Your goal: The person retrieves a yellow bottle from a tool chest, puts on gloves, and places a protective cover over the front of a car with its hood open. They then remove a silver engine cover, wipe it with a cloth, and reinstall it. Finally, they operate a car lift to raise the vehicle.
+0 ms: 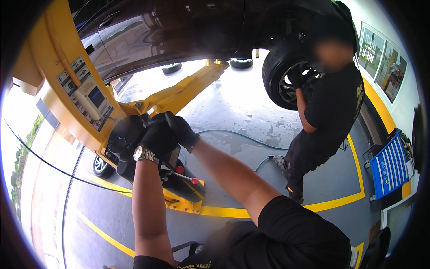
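Note:
My left hand (157, 136), in a black glove with a silver watch (145, 154) at the wrist, is beside the black motor unit (126, 138) of the yellow lift post (67, 49). Right against it is my right hand (182, 130), also black-gloved, its fingers bent and closed where the two hands meet. Whatever lies between them is hidden. The left fingers blend into the dark parts behind. Below the hands a lever with a red knob (195, 181) sticks out.
A dark car (179, 27) hangs raised above a yellow lift arm (188, 89). At right a co-worker (333, 98) grips a wheel (286, 76). A blue hose (242, 136) crosses the floor. A blue tool cart (389, 166) stands at far right; loose tires (241, 63) lie beyond.

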`<state>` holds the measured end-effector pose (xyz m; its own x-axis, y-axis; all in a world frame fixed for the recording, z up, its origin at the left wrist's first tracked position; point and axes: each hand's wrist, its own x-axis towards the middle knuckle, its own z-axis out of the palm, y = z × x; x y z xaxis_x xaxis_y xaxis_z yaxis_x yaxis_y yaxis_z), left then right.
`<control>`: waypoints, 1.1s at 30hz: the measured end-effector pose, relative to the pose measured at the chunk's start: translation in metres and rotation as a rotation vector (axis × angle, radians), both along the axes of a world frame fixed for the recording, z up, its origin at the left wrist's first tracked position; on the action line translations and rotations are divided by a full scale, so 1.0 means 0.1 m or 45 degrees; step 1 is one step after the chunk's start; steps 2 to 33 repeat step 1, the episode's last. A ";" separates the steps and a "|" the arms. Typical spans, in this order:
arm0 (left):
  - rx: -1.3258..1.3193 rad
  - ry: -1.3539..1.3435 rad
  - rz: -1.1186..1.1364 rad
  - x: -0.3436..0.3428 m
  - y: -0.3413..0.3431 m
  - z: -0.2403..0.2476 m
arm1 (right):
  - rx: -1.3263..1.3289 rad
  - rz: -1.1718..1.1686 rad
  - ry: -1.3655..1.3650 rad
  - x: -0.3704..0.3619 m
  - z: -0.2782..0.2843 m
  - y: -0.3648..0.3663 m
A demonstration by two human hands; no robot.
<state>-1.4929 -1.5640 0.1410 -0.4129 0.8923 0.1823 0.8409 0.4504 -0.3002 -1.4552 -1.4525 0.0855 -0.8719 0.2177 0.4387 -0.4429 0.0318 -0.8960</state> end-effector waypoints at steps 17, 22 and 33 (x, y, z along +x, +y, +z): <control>-0.065 0.004 0.020 -0.03 0.00 -0.03 | -0.013 0.019 -0.050 -0.09 -0.10 0.04; -0.065 0.004 0.020 -0.03 0.00 -0.03 | -0.013 0.019 -0.050 -0.09 -0.10 0.04; -0.065 0.004 0.020 -0.03 0.00 -0.03 | -0.013 0.019 -0.050 -0.09 -0.10 0.04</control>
